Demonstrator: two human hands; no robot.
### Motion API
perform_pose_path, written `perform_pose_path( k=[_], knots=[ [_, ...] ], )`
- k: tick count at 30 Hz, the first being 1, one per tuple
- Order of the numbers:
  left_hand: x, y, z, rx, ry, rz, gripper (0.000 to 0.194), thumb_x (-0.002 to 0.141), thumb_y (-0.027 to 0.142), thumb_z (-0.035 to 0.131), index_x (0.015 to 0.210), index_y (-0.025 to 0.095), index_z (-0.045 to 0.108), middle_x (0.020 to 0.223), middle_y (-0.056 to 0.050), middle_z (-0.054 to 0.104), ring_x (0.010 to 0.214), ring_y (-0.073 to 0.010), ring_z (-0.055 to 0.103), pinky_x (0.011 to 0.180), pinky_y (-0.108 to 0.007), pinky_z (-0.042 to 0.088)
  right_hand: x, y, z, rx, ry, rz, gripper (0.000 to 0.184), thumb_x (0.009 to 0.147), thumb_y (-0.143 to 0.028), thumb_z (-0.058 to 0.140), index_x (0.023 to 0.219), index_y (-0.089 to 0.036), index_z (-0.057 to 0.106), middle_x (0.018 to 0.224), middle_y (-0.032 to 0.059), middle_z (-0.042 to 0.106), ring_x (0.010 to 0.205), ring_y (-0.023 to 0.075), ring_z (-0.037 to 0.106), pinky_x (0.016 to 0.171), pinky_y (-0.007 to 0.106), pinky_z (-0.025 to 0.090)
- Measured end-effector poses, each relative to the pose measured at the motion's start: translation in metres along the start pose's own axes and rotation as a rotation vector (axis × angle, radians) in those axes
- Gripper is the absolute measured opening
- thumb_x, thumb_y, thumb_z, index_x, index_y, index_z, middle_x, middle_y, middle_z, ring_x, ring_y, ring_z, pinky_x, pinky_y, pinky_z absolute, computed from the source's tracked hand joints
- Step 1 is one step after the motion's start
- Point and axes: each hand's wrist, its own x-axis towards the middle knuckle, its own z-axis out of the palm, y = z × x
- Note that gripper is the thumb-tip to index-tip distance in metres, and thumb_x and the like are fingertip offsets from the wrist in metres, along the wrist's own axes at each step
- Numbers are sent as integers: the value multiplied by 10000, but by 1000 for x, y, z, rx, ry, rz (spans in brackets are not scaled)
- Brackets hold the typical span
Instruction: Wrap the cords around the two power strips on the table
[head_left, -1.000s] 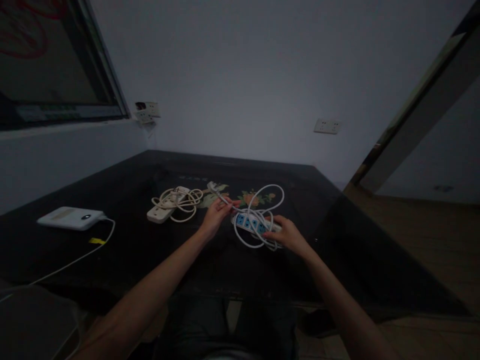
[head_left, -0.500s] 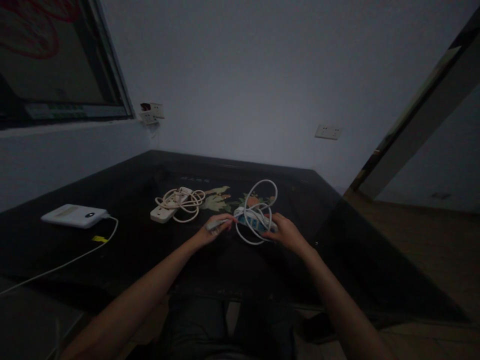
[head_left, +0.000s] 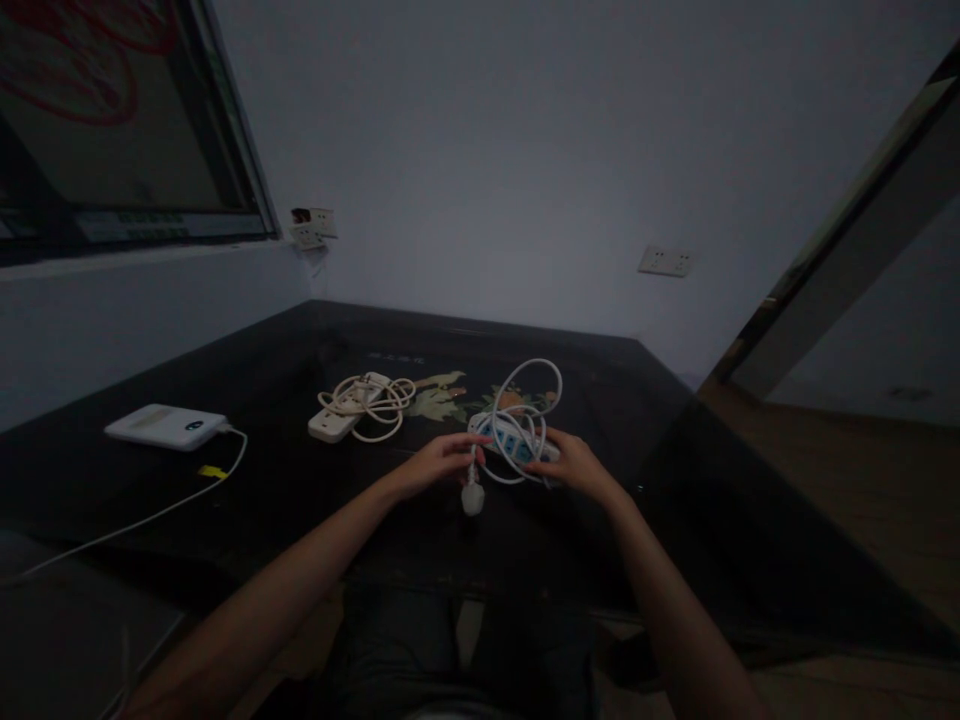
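Observation:
A white power strip [head_left: 512, 443] with blue sockets sits in front of me, its white cord [head_left: 559, 385] looped loosely over it. My right hand [head_left: 571, 462] is closed around the strip's right end, thumb in front. At the left end, the fingers of my left hand [head_left: 441, 464] close on the strip beside the cord; their exact hold is partly hidden. The cord's white plug [head_left: 472, 498] hangs down or lies just in front of my left fingertips; I cannot tell which. To the left lies a second white power strip [head_left: 334, 426] under its coiled cream cord [head_left: 390, 405].
Farther left on the dark table [head_left: 570, 560] is a white device like a power bank [head_left: 166, 426], with a white cable [head_left: 161, 515] running off the near edge and a yellow tag [head_left: 212, 471]. Wall sockets [head_left: 665, 261] are on the wall behind, and more sockets [head_left: 321, 222] near the window.
The plug, which lay across my left hand, now points down toward me in front of its fingertips. My left hand has moved slightly right; my right hand stays at the strip's right end.

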Motion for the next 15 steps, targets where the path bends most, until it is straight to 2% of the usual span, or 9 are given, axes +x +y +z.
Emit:
perform_pose_path(
  k=[6, 9, 12, 15],
  knots=[
    [1, 2, -3, -41, 41, 46, 565, 731, 248, 720, 1264, 181, 544, 1099, -105, 625, 699, -117, 621, 658, -247, 475, 4, 5, 2, 134, -35, -46, 596, 645, -446, 761, 1159, -175, 629, 1095, 69, 689, 996, 276, 631, 901, 366, 450],
    [3, 0, -5, -102, 119, 49, 694, 699, 225, 754, 1318, 201, 441, 1128, -139, 646, 672, -132, 652, 641, -261, 494, 2, 5, 6, 187, -45, -46, 606, 638, -442, 766, 1161, -165, 631, 1097, 66, 688, 1010, 277, 625, 919, 370, 440],
    [3, 0, -4, -151, 224, -5, 761, 680, 201, 772, 1330, 190, 375, 1056, -142, 690, 629, -141, 666, 619, -273, 511, 0, 2, 10, 221, -68, -43, 635, 619, -437, 781, 1168, -157, 629, 1118, 74, 681, 1035, 284, 617, 928, 375, 437],
    [2, 4, -2, -170, 268, -89, 759, 687, 187, 769, 1336, 163, 376, 937, -121, 727, 644, -160, 685, 621, -278, 523, -2, -2, 13, 248, -95, -47, 650, 598, -422, 797, 1169, -159, 634, 1140, 79, 675, 1048, 290, 617, 938, 387, 439]
  ],
)
